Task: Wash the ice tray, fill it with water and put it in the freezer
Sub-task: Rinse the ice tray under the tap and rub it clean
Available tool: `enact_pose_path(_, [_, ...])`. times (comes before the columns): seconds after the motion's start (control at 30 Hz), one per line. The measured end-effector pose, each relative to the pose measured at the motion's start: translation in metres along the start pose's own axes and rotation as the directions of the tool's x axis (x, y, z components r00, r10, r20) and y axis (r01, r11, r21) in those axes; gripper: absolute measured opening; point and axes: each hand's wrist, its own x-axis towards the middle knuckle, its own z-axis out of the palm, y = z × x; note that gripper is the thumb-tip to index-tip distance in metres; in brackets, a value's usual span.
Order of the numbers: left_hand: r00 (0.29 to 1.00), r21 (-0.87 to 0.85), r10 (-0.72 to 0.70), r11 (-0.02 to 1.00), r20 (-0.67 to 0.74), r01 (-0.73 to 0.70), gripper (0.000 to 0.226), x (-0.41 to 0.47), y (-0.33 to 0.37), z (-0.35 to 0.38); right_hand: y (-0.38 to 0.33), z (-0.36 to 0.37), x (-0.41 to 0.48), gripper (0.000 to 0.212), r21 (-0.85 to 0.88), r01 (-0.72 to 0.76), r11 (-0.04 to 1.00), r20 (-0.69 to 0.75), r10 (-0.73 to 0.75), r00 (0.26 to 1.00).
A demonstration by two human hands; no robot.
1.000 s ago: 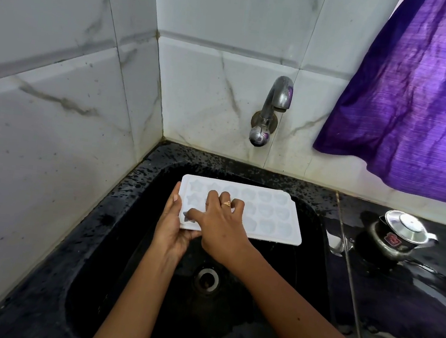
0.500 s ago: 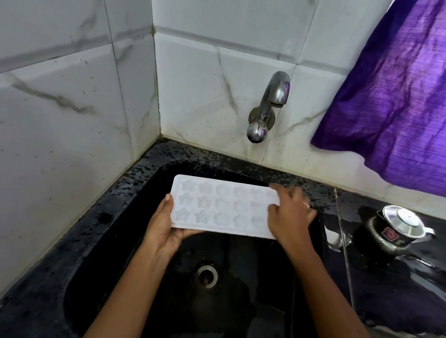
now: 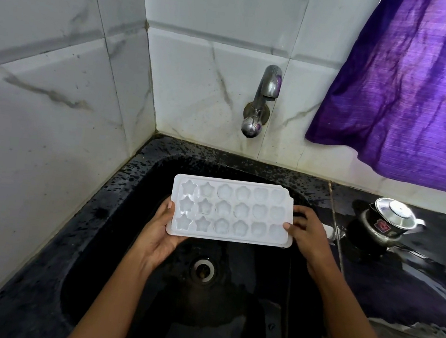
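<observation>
- The white ice tray (image 3: 232, 212) is held roughly level over the black sink (image 3: 129, 191), moulds facing up, above the drain (image 3: 203, 270) and in front of and below the tap's spout.
- The tray has three rows of six moulds. The two columns at its left end are star-shaped and the others are rounder. Whether any mould holds water cannot be told.
- The tray's far right corner has a small notch in its rim.
- The left hand (image 3: 159, 234) is at the tray's left short end. Its grip clasps that end, with the palm under the near left corner and the thumb lying along the top of the rim.
- The right hand (image 3: 307, 235) is at the tray's right short end. Its grip grasps that edge, with the thumb tip on top of the rim and the fingers curled round behind it.
- A chrome tap (image 3: 260, 103) comes out of the marbled white tile wall (image 3: 40, 118) behind the sink.
- A purple cloth (image 3: 411, 93) hangs at the upper right, in front of the wall.
- On the wet black worktop (image 3: 413, 276) to the right of the sink stands a small lidded steel pot (image 3: 389, 220), well apart from the tray.
</observation>
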Motion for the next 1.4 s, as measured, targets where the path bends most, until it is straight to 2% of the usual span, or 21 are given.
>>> enact_pose_path(0.1, [0.991,0.191,0.062,0.981,-0.121,-0.038,0.018,-0.001,0.001,-0.002,0.003,0.001,-0.001,0.035,-0.002,0.049,0.999,-0.026,-0.049,0.998])
enact_pose_path(0.17, [0.983,0.247,0.096,0.967,-0.156,-0.056,0.020,-0.002,0.002,-0.002,0.004,0.002,-0.001,0.038,-0.036,0.099,0.994,-0.041,-0.100,0.994])
enact_pose_path(0.33, [0.980,0.182,0.170,0.972,-0.101,-0.149,0.027,-0.004,0.008,0.002,0.004,0.004,-0.001,0.041,-0.075,0.169,0.983,-0.071,-0.174,0.982])
enact_pose_path(0.5, [0.974,0.205,0.214,0.959,-0.077,-0.195,0.029,-0.006,0.013,0.005,-0.001,0.001,0.001,0.047,-0.170,0.269,0.948,-0.113,-0.290,0.950])
enact_pose_path(0.63, [0.968,0.264,0.247,0.937,-0.041,-0.228,0.029,-0.010,0.018,0.007,-0.007,-0.003,-0.001,0.032,-0.178,0.350,0.920,-0.131,-0.375,0.918])
enact_pose_path(0.73, [0.960,0.268,0.281,0.925,-0.010,-0.269,0.029,-0.012,0.020,0.008,-0.009,-0.004,-0.005,0.029,-0.143,0.385,0.912,-0.158,-0.405,0.901])
enact_pose_path(0.87, [0.961,0.317,0.277,0.909,0.028,-0.271,0.026,-0.015,0.016,0.009,-0.001,-0.006,-0.009,0.033,-0.041,0.364,0.931,-0.176,-0.365,0.914])
enact_pose_path(1.07, [0.926,0.500,0.354,0.831,-0.132,-0.246,0.019,-0.016,-0.010,0.016,0.019,-0.018,-0.015,0.040,0.103,0.201,0.974,-0.147,-0.185,0.972])
enact_pose_path(1.27, [0.943,0.463,0.301,0.862,-0.144,-0.205,0.029,-0.021,-0.042,0.039,0.035,-0.049,-0.026,0.043,0.150,0.088,0.985,-0.197,-0.058,0.979])
enact_pose_path(1.4, [0.962,0.512,0.254,0.843,-0.102,-0.168,0.027,-0.022,-0.068,0.054,0.051,-0.083,-0.032,0.043,0.147,-0.037,0.989,-0.214,0.068,0.974])
